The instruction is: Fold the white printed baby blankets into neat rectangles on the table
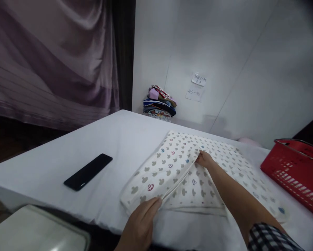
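A white cloth (pixel 156 174) printed with grey, red and blue mouse-head shapes lies on the white-covered table, part of it folded over. My left hand (pixel 140 223) pinches the folded edge close to the table's front. Farther back, my right hand (pixel 204 159) grips the same edge between thumb and fingers. Between the two hands the edge runs taut and slightly lifted, with the cloth's lower layer showing beneath it. My right forearm crosses over the right part of the cloth and covers some of it.
A black flat slab like a phone (pixel 88 172) lies on the table (pixel 101 139) to the left. At the right edge stands a red plastic basket (pixel 294 170). A stack of folded clothes (pixel 159 104) is beyond the far edge, by a wall with paper notes (pixel 195 92).
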`<action>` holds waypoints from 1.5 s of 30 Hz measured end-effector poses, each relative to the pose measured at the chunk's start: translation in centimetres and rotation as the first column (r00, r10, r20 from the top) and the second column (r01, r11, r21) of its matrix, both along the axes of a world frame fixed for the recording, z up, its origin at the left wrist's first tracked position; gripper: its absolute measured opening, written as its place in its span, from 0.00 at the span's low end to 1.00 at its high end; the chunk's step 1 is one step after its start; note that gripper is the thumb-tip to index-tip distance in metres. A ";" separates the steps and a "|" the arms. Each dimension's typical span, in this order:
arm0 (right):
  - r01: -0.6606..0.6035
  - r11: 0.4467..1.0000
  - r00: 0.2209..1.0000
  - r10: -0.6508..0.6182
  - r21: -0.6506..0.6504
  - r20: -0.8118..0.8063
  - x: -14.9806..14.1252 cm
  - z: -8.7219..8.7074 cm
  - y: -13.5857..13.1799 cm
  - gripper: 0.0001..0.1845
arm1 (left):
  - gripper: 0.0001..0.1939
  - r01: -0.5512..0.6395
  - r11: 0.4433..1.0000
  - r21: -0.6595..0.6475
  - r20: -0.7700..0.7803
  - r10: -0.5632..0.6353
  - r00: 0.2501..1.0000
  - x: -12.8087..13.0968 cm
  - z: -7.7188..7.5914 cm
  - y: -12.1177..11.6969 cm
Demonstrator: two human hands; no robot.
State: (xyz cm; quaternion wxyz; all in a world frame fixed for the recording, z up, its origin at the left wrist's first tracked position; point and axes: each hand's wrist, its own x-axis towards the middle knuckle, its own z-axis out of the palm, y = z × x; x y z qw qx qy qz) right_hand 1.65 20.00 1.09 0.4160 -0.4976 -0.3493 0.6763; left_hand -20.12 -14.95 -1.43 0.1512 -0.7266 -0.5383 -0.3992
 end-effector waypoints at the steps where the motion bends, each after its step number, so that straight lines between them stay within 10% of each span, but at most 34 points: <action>1: 0.017 1.000 1.000 -0.017 0.008 -0.012 0.1 0.0 0.7 0.09 | 0.26 -0.008 1.000 -0.017 0.003 0.008 1.000 -0.3 0.0 -0.1; 11: -0.017 0.997 1.000 0.019 0.079 -0.024 1.1 -0.1 4.0 0.09 | 0.23 -0.079 0.989 -0.129 0.259 0.111 0.960 -1.2 0.7 0.1; 30: 0.014 0.991 0.842 -0.085 0.136 0.533 4.5 1.8 6.5 0.13 | 0.25 -0.088 0.984 -0.157 0.077 0.101 0.992 -2.3 0.9 -0.2; 45: -0.089 0.994 0.934 0.104 -0.059 0.342 5.4 0.3 5.6 0.11 | 0.25 -0.081 0.972 -0.220 0.105 0.106 0.989 -0.7 -0.5 -0.5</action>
